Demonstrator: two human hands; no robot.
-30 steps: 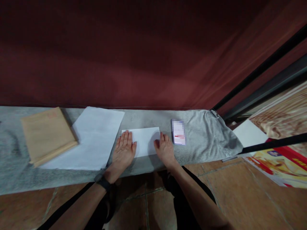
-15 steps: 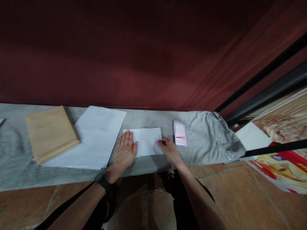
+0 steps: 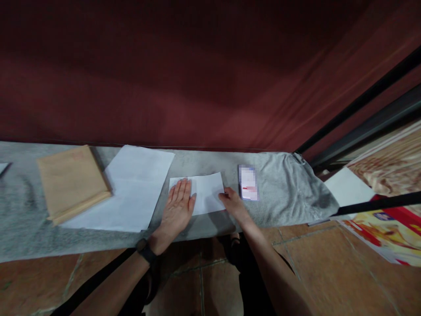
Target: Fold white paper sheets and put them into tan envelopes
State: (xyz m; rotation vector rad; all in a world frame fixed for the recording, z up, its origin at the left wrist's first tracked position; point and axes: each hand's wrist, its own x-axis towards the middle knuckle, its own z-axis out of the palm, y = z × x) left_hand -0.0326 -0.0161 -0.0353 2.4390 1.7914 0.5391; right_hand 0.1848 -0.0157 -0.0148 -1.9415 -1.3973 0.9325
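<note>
Sliding rightward along a small paper, the left hand now lies farther from the paper's left end than half a second ago. Flat on the sheet, fingers close together and thumb held apart, it hides much of the left half. At the opposite end, the right hand pinches the right edge, its thumb on top and the tips of its curled fingers out of sight. On a gray cloth, the paper lies with its long axis running left to right, its right end angled slightly away from the person. A phone, its screen partly pixelated, rests just right of it. To the left, a brown envelope covers part of a larger sheet. Frame edges cut off a printed box at right and an unidentifiable object at left.
</note>
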